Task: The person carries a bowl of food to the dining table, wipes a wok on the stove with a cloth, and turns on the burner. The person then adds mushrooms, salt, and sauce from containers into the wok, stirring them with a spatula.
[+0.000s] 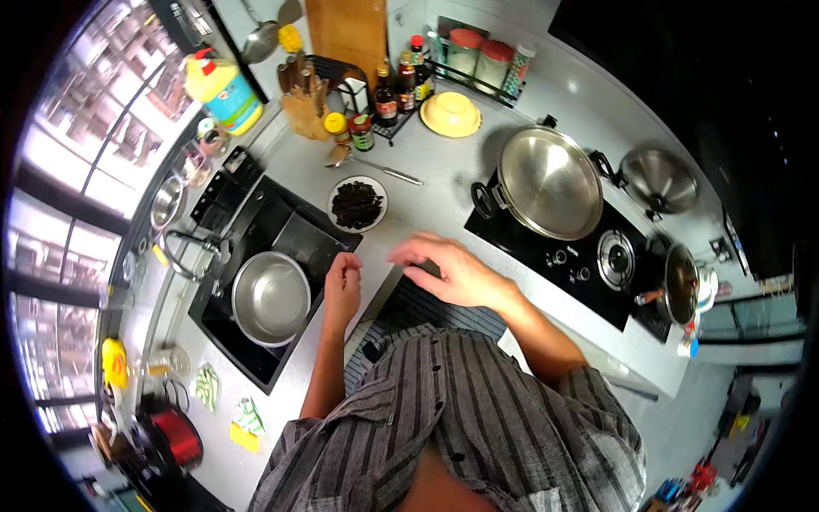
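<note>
Beside the right edge of the black sink (279, 367), my left hand (343, 286) is raised with its fingers curled together; whatever may be in them is too small to make out. My right hand (444, 270) hovers at the counter's front edge, its fingers apart and slightly blurred, with nothing in them. Just beyond both hands, a white plate (383, 212) bears a heap of dark, shredded food (357, 205). A metal pot (271, 299) sits in the sink. Behind the plate lies a long-handled metal spoon (388, 171).
On the right, a large steel pan (550, 183) stands on the black cooktop (559, 258). A yellow bowl (451, 114), sauce bottles (386, 101) and a knife block (304, 115) line the back. The faucet (183, 256) rises left of the sink; a red-sided appliance (177, 437) is lower left.
</note>
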`<state>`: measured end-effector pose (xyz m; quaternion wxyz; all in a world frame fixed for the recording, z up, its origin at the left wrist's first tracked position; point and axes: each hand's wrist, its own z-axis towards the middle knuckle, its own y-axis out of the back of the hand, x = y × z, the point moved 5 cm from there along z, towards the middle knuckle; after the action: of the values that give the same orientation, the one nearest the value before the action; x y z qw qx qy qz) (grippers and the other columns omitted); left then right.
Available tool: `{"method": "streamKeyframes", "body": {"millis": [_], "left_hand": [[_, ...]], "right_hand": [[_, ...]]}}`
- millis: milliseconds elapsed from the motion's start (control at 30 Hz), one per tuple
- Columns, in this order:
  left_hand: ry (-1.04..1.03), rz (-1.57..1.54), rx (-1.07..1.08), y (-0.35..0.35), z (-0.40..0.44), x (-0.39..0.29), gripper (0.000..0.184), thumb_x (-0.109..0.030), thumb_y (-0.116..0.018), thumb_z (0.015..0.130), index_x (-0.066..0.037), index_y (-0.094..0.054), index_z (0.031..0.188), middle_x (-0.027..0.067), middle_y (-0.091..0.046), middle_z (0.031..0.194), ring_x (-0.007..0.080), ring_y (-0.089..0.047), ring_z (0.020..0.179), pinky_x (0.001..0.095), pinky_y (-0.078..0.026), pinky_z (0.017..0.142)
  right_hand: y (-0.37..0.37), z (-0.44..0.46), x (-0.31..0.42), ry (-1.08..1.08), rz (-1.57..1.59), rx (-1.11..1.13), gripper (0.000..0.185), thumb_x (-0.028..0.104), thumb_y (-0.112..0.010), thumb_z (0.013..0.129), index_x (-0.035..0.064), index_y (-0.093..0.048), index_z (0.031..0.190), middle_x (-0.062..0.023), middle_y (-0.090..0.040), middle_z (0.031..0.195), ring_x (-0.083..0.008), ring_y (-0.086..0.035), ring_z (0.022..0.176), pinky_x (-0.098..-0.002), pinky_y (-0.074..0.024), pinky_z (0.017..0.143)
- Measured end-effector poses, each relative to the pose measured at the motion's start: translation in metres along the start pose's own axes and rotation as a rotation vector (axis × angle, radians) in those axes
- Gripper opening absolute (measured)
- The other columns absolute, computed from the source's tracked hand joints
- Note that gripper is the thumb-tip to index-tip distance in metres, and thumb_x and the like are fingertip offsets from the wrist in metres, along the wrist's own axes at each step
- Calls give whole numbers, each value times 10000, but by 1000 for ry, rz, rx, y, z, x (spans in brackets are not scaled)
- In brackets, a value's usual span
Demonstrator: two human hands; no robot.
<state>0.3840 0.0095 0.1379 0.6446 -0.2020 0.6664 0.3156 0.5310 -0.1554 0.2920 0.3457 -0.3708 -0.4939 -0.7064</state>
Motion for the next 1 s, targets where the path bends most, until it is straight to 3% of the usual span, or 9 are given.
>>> {"method": "streamKeyframes", "body": {"millis": [67,100,200,700,800,867,933,967,1000], "left_hand": [[-95,30,5,9,18,24,153,39,-491,864,-25,-588,963,-7,-495,745,67,-481,669,241,-371,574],[-322,236,43,15,30,42,151,27,-505,879,-29,-600,983,5,-523,778,62,-491,712,229,-388,609],[170,-105,237,43,68,144,152,25,-522,889,-28,-607,1003,13,-558,825,98,-518,751,253,-415,651],[-210,11,186,9,96,62,105,-99,-552,940,-36,-629,974,30,-633,922,148,-593,808,332,-493,722],[-327,63,141,4,90,41,116,-124,-559,951,-37,-634,968,33,-647,942,158,-608,819,347,-508,736],[-306,48,137,1,87,41,126,-140,-563,958,-38,-637,964,36,-657,955,165,-618,827,358,-519,746],[-142,-57,169,2,86,49,111,-45,-547,929,-34,-617,1015,32,-628,988,126,-592,852,303,-494,756],[-14,-145,187,1,85,56,202,58,-528,898,-29,-596,1067,27,-593,1014,84,-561,874,243,-465,762],[-19,-109,150,2,84,46,163,40,-546,923,-43,-597,1055,13,-596,960,78,-558,827,238,-461,727]], "right_hand": [[18,36,68,245,64,-55,300,-12,-628,881,39,-662,1175,-125,-646,1099,-280,-657,1021,-362,-528,897],[24,49,97,368,122,-86,303,-27,-627,866,37,-675,1158,-128,-643,1101,-296,-656,1018,-364,-529,898],[25,75,157,526,260,-65,275,-4,-622,855,42,-683,1120,-135,-641,1098,-307,-651,1018,-373,-533,870],[50,122,187,13,335,57,319,331,-610,943,20,-642,1008,-170,-620,1050,-326,-623,1026,-431,-520,776],[44,121,149,502,-70,-198,150,69,-640,873,88,-678,1017,-92,-634,971,-268,-641,845,-396,-545,689],[40,112,88,324,57,-65,341,-73,-503,825,17,-671,1107,-114,-665,1098,-287,-660,998,-392,-531,884],[10,94,-26,-27,495,-126,379,-66,-486,853,28,-633,1189,-119,-658,1077,-239,-656,995,-365,-525,874],[-3,76,-84,-268,177,-248,418,-65,-504,856,71,-624,1233,-109,-651,1077,-216,-650,993,-340,-521,879],[-18,50,-119,-308,-527,-186,422,-58,-531,866,108,-631,1240,-95,-644,1071,-182,-640,1008,-320,-523,860]]}}
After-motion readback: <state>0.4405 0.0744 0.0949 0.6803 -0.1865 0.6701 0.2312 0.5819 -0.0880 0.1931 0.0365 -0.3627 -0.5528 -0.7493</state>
